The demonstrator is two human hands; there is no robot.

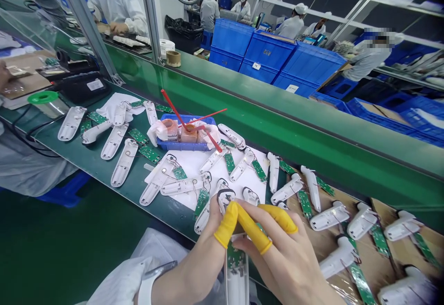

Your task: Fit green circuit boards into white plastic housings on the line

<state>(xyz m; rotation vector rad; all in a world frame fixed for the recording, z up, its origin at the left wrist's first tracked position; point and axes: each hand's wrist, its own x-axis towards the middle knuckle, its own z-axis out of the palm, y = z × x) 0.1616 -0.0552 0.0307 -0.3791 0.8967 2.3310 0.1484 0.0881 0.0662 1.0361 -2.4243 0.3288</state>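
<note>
My left hand (194, 268) and my right hand (280, 259), with yellow finger cots on several fingers, hold a white plastic housing (237, 277) upright at the bottom of the view. A green circuit board (235, 256) lies against its upper part. Just beyond my fingertips, several wired white housings (183, 186) with green boards (201, 202) rest on a white paper sheet (243, 175). The lower part of the held housing is cut off by the frame edge.
A green conveyor belt (114, 129) carries more housings and a blue tray (183, 146) holding tape rolls and red sticks. A cardboard sheet (385, 212) with housings lies at right. A green solder reel (43, 97) sits far left. Blue crates (267, 55) and co-workers stand beyond the belt.
</note>
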